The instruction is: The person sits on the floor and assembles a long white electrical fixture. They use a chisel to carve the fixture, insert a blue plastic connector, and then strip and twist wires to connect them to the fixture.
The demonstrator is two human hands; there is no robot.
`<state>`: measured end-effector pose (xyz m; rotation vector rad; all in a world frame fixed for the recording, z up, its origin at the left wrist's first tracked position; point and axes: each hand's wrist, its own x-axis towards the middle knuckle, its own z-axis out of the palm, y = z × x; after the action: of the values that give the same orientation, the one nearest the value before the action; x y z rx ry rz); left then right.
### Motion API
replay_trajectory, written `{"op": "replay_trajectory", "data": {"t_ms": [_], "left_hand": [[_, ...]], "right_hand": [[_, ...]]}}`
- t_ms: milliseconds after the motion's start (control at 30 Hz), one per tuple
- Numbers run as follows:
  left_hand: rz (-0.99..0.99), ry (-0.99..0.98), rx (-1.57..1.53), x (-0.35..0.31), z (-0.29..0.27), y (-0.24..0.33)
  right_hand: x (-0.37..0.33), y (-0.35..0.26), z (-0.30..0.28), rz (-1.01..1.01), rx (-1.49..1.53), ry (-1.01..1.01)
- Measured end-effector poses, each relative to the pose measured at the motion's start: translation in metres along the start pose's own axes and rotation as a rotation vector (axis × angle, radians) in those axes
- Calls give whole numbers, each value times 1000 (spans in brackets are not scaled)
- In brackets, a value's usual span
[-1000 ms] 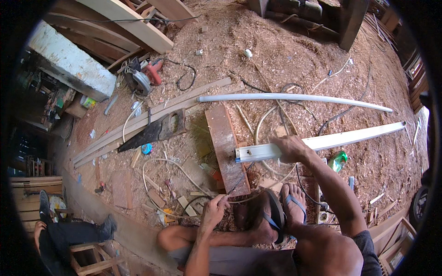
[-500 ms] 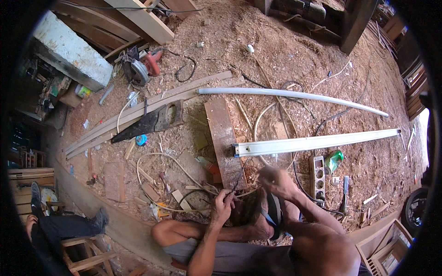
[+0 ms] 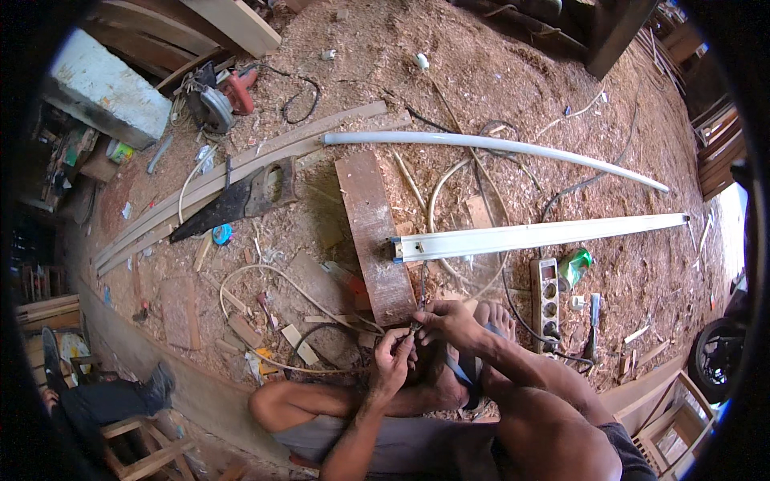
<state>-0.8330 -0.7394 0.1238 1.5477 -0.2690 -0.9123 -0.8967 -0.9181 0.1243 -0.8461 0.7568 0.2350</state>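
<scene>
Close together in front of my crossed legs, my left hand (image 3: 391, 358) and my right hand (image 3: 451, 324) are both closed in a pinch on a thin dark cable (image 3: 423, 290). The cable runs down over the end of a plank toward my fingers; its tip is hidden between them. Beyond my hands lies a long white batten light fixture (image 3: 545, 237), its left end resting on the brown wooden plank (image 3: 370, 232). Farther off is a white fluorescent tube (image 3: 489, 144), lying along the floor.
A handsaw (image 3: 233, 202) lies on long wooden strips (image 3: 148, 218) at the left, below a red circular saw (image 3: 228, 98). Near my right arm are a power strip (image 3: 545, 301), a green can (image 3: 574, 268) and a chisel (image 3: 593, 321). Someone's booted leg (image 3: 128, 394) is at lower left.
My right hand, blurred and farther right before, has come left and down to meet my left hand at the cable. The whole view has shifted slightly.
</scene>
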Motion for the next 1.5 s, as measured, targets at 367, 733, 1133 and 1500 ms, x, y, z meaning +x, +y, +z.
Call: {"op": "replay_trajectory", "data": {"t_ms": [367, 733, 1133, 1500], "left_hand": [[25, 110, -187, 4, 20, 14], [54, 63, -36, 0, 29, 22], [82, 164, 133, 0, 28, 24], [159, 196, 567, 2, 16, 28]], "right_hand": [[1, 6, -1, -38, 206, -93], [-4, 5, 1, -73, 313, -140], [4, 2, -4, -56, 214, -84], [-1, -10, 1, -151, 30, -3]]}}
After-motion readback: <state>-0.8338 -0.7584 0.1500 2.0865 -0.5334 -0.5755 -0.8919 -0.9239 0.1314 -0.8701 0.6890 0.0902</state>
